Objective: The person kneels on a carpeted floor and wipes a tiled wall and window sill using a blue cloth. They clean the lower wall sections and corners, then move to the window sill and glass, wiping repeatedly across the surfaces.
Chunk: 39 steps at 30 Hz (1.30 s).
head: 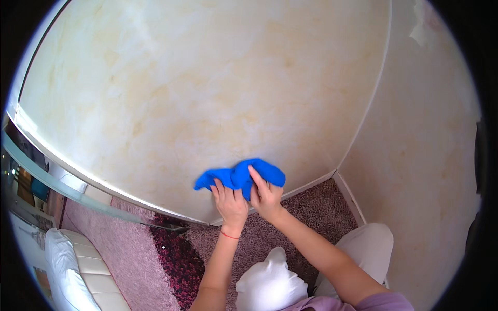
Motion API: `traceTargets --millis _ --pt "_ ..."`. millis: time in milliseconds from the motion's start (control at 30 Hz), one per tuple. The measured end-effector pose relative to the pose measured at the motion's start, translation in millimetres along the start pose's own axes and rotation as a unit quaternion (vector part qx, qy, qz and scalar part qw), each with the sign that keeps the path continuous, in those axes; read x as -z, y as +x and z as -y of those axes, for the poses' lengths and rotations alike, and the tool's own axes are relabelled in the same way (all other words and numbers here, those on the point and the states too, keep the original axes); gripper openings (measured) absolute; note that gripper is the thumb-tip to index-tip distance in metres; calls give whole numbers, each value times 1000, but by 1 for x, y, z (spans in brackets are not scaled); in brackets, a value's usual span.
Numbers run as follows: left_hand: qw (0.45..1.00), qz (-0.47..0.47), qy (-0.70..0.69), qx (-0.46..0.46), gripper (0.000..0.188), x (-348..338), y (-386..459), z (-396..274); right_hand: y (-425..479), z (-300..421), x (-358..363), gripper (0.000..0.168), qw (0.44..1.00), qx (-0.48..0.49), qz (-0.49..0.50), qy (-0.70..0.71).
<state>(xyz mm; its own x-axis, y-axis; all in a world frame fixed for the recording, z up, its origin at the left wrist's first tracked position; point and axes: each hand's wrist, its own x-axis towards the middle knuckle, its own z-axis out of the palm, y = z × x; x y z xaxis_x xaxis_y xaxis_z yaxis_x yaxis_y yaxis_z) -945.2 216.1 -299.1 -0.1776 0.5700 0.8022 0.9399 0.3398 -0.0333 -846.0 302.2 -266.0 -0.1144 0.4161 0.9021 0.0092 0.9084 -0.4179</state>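
Against the lower part of a mottled cream wall (218, 97) lies a bunched bright blue cloth (233, 177). My left hand (231, 204), with a red string at the wrist, presses on the cloth's left part with its fingers spread. At the cloth's right part, my right hand (266, 194) grips a fold, its index finger pointing up along the fabric. The two hands are side by side, just above the skirting board. Cloth hides some of the fingertips.
A white skirting board (309, 185) meets the room corner at right. Purple and pink carpet (128, 241) covers the floor. Lower left stands a cream padded piece of furniture (97, 268) with pale bedding; a curved glass edge (74, 194) crosses nearby. Torn wall covering (420, 27) shows upper right.
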Motion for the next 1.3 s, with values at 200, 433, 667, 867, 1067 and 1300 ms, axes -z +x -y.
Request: traceTargets --millis 200,433,667,867,1067,1300 --pt "992 80 -18 97 59 -16 -96 6 -84 -11 -9 59 985 26 170 31" --pt "987 -123 33 102 58 31 -32 73 22 64 -24 65 980 101 169 22" --pt "954 -233 180 63 34 154 57 140 94 113 -56 69 963 229 140 37" --pt "944 -219 238 60 43 201 53 178 110 142 -112 53 958 283 16 50" --pt "970 -150 131 138 59 115 -58 178 31 126 -130 41 924 308 181 138" --pt "967 62 53 242 57 45 -197 136 -80 70 -116 43 873 302 377 70"
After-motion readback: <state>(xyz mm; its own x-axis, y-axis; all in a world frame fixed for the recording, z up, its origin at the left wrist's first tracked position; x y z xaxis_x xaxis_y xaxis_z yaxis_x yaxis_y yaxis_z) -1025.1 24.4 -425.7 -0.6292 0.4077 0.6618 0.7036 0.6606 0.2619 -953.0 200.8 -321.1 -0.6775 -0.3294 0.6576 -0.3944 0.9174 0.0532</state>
